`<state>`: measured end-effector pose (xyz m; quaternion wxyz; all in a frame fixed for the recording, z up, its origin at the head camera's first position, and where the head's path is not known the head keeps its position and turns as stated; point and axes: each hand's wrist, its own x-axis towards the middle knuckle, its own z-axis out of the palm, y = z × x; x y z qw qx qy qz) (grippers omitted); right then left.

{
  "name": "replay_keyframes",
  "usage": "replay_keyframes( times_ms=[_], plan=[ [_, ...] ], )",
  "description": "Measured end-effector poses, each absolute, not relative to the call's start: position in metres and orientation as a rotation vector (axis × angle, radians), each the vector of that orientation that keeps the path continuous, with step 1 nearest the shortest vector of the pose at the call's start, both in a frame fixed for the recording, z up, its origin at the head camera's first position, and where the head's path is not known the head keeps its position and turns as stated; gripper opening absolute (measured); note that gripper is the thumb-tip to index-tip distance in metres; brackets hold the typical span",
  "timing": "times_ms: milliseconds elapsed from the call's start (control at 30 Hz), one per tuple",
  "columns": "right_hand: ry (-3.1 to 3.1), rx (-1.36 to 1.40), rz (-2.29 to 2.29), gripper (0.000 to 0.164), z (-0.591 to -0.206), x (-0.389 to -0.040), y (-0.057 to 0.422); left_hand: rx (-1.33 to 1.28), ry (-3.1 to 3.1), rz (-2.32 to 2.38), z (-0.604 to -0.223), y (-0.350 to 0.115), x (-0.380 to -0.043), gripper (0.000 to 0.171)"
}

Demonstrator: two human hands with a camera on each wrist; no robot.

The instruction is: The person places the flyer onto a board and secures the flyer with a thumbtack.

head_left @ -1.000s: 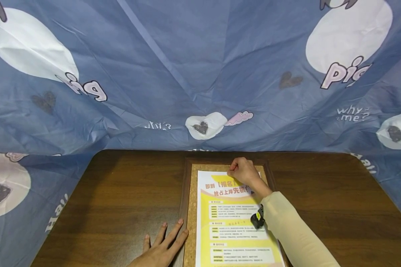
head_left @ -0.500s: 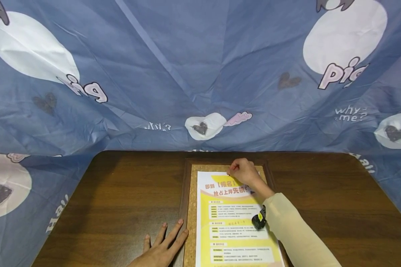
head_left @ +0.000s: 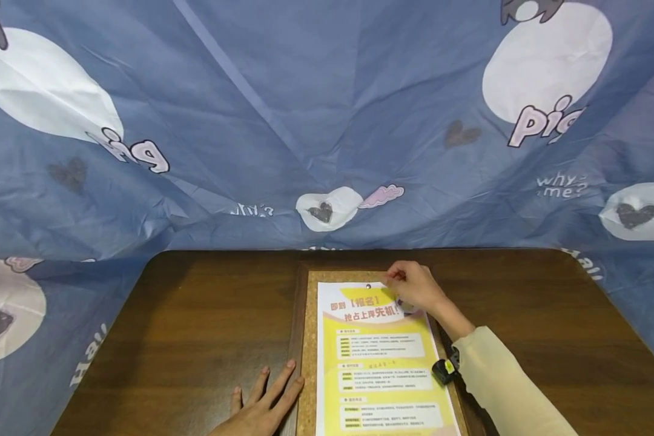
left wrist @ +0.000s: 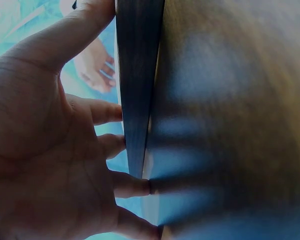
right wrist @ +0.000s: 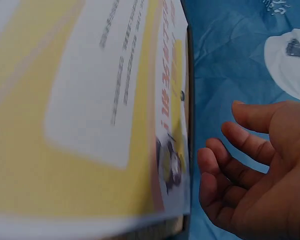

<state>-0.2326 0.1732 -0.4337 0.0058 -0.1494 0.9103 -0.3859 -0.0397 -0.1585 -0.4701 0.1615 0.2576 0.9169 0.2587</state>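
Note:
A yellow and white printed poster lies on a cork board with a dark wooden frame. One small pushpin sits at the middle of the poster's top edge; it also shows as a tiny dot in the right wrist view. Just right of the pin, my right hand hovers over the poster's top right corner, fingers loosely curled round nothing. My left hand lies with fingers spread at the board's left side, fingertips right at the frame in the left wrist view.
The board lies on a dark brown wooden table. Behind the table's far edge hangs a blue cloth printed with hearts and words. A black wrist camera hangs at my right cuff.
My right hand has come off the poster's top edge and shifted right, leaving the pushpin in sight. The left hand stays in place. The head view has shifted slightly.

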Motion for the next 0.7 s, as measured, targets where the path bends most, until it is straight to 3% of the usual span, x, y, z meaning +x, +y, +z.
replay_keyframes(
  times_ms=[700],
  plan=[
    [3.000,-0.609,-1.026,0.006,-0.425,-0.181,0.231,0.683,2.672,0.694,-0.477,-0.154,-0.040,0.090]
  ],
)
